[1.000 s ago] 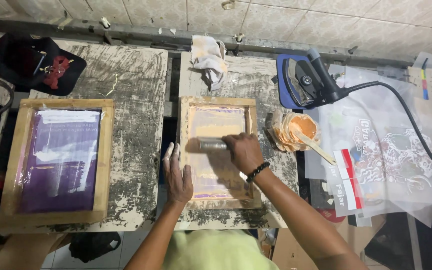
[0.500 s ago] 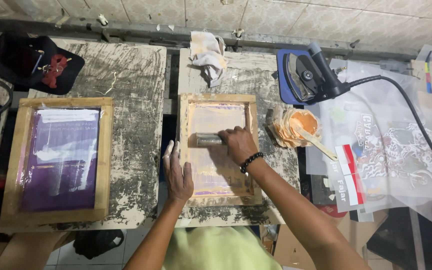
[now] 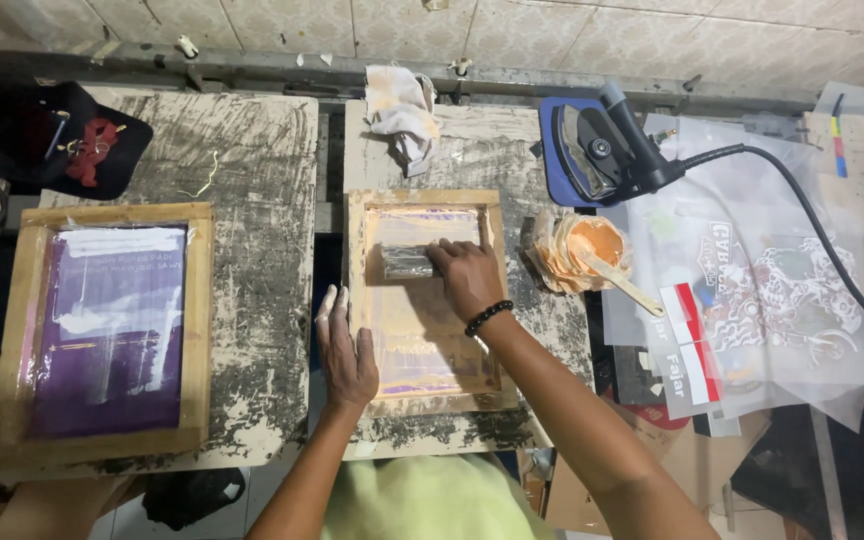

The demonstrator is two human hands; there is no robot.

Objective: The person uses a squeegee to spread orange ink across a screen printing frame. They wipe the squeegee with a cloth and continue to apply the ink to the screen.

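left hand (image 3: pixel 345 345) lies flat on the wooden screen frame's (image 3: pixel 359 290) nine o'clock rail, pinning it to the tabletop (image 3: pixel 492 160). right hand (image 3: pixel 467 275) grips the squeegee (image 3: pixel 407 262) at twelve o'clock on the mesh; orange ink tub (image 3: pixel 580 250) sits at three o'clock.

purple-meshed frame (image 3: pixel 102 330), rag (image 3: pixel 402 115), iron (image 3: pixel 592 150)

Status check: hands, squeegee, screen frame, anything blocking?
Right hand gripping squeegee at top of screen frame. Left hand flat on frame's left edge. Ink bowl right of frame, apart; nothing blocking.
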